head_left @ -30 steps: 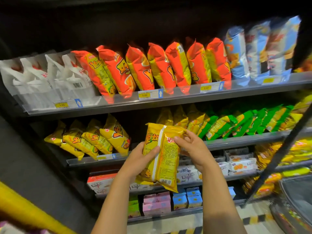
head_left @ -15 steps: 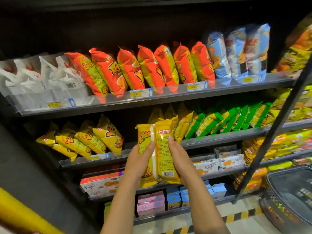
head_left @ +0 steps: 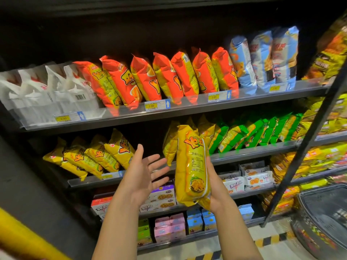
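Note:
A yellow snack bag (head_left: pixel 191 164) stands upright in front of the second shelf, edge-on to me. My right hand (head_left: pixel 216 186) holds it from the right side and underneath, fingers hidden behind the bag. My left hand (head_left: pixel 144 171) is off the bag, a short way to its left, palm up with fingers spread. More yellow bags of the same kind (head_left: pixel 93 156) lean in a row on the second shelf (head_left: pixel 244 156) to the left, and a few stand just behind the held bag.
The top shelf (head_left: pixel 131 119) holds white, orange (head_left: pixel 159 77) and blue bags (head_left: pixel 262 59). Green bags (head_left: pixel 259 132) fill the second shelf's right. Boxed biscuits and small cartons sit on lower shelves. A dark slanted post (head_left: pixel 304 147) and a shopping basket (head_left: pixel 323 218) are at right.
My left hand has let go of the yellow bag and opened to the left. The bag has turned edge-on, now held by my right hand alone.

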Tool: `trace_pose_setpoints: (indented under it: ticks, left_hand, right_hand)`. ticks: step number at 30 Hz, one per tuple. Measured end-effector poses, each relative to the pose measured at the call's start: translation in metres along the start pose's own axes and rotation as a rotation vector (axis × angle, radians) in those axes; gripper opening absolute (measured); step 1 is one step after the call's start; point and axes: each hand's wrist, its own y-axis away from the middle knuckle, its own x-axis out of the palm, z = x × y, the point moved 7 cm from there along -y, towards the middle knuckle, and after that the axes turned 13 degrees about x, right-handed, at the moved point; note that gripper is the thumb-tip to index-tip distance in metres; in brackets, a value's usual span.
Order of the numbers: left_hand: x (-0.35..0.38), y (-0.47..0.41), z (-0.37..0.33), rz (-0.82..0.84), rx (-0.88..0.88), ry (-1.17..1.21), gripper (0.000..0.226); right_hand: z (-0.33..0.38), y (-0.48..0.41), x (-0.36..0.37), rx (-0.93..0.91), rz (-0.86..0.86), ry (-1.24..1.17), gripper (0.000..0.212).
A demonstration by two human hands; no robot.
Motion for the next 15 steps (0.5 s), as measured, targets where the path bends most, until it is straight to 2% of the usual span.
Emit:
trace_pose_setpoints:
  ticks: [4, 8, 10, 11, 13, 15]
  left_hand:
    - [0.011, 0.004, -0.003, 0.053, 0.015, -0.045, 0.073]
    - [0.031, 0.01, -0.002, 0.149, 0.093, -0.324, 0.059]
    - [0.032, 0.003, 0.007, 0.137, 0.141, -0.55, 0.076]
    - [0.029, 0.0, 0.009, 0.099, 0.169, -0.632, 0.084]
    - [0.019, -0.007, 0.014, 0.023, 0.184, -0.68, 0.082]
    - [0.016, -0.005, 0.021, 0.03, 0.12, -0.489, 0.07]
  right_hand:
    - [0.009, 0.003, 0.002, -0.078, -0.072, 0.196, 0.069]
    - [0.02, 0.012, 0.022, -0.203, -0.164, 0.445, 0.059]
    - [0.024, 0.016, 0.035, -0.243, -0.184, 0.551, 0.041]
    - [0.026, 0.018, 0.038, -0.238, -0.183, 0.571, 0.039]
    - [0.03, 0.02, 0.038, -0.181, -0.17, 0.517, 0.054]
    - [0.037, 0.024, 0.035, -0.168, -0.159, 0.453, 0.062]
